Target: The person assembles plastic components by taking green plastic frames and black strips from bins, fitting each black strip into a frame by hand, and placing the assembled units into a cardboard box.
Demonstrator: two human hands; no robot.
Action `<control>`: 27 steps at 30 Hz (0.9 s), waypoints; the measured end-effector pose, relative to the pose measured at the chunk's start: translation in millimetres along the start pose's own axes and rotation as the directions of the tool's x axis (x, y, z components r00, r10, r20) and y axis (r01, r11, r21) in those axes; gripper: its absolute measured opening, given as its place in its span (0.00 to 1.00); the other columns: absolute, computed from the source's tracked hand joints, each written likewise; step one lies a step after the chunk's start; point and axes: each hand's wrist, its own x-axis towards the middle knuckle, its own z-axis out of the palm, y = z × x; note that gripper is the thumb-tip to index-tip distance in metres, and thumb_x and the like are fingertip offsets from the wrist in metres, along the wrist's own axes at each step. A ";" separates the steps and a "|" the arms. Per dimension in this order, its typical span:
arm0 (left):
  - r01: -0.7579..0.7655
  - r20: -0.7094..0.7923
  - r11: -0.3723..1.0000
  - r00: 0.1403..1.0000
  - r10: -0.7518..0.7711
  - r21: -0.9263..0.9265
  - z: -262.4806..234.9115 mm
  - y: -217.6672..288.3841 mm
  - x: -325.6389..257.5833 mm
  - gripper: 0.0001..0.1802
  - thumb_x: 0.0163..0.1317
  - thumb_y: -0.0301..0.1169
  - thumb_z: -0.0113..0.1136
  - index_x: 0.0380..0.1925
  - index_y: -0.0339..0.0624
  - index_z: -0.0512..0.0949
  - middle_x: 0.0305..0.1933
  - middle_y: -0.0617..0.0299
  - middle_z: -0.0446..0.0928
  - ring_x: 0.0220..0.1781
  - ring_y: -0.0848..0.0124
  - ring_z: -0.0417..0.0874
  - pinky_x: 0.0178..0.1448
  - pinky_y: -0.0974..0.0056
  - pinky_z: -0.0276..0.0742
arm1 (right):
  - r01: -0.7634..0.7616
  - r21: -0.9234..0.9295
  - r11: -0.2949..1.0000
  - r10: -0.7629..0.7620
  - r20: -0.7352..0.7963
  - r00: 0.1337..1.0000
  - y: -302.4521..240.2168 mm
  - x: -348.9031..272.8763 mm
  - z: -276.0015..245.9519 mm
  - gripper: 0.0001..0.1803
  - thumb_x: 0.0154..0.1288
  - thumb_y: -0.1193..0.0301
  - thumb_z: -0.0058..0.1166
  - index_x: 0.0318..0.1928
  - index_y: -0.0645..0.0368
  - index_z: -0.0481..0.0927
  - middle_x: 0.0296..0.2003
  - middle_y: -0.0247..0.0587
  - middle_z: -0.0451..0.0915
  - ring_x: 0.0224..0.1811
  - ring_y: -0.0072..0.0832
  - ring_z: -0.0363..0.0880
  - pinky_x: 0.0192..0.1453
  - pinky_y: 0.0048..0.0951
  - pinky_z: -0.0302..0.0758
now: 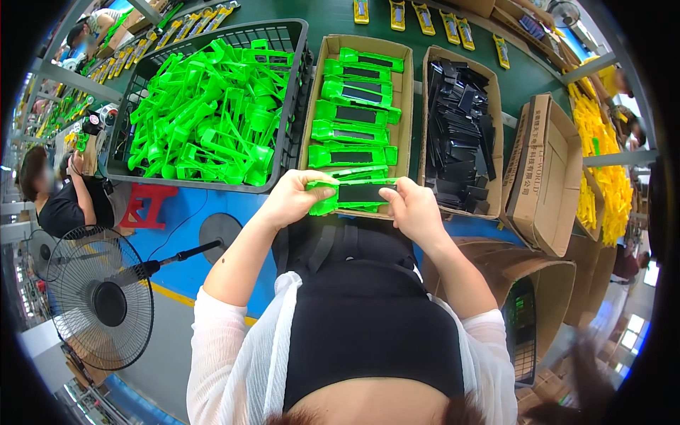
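Both my hands are closed on one green plastic part over the near end of a shallow cardboard box (404, 78). My left hand (289, 200) pinches the part's left end, and my right hand (418, 210) grips its right end, thumb on top. A flat black rectangular panel (360, 193) lies along the middle of the part. Below and beyond my fingers, several green parts with black panels (354, 115) lie crosswise in a row in the box. To the right, another carton holds a jumble of loose glossy black panels (457, 127).
A dark plastic crate (303, 78) heaped with loose green parts (212, 113) stands left. Cardboard trays (549, 170) and yellow parts (602, 156) are at right. Yellow pieces (425, 19) line the green belt. A standing fan (110, 303) and a seated person (64, 188) are at left.
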 end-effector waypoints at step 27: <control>-0.009 -0.053 0.233 0.964 0.259 0.972 55.2 -10.7 32.1 0.20 0.48 0.47 0.61 0.17 0.39 0.77 0.19 0.51 0.75 0.26 0.56 0.79 0.33 0.55 0.74 | 0.079 -0.144 0.986 -0.098 -0.133 0.986 42.5 17.5 7.0 0.21 0.51 0.59 0.62 0.29 0.63 0.69 0.19 0.51 0.76 0.25 0.45 0.78 0.29 0.37 0.72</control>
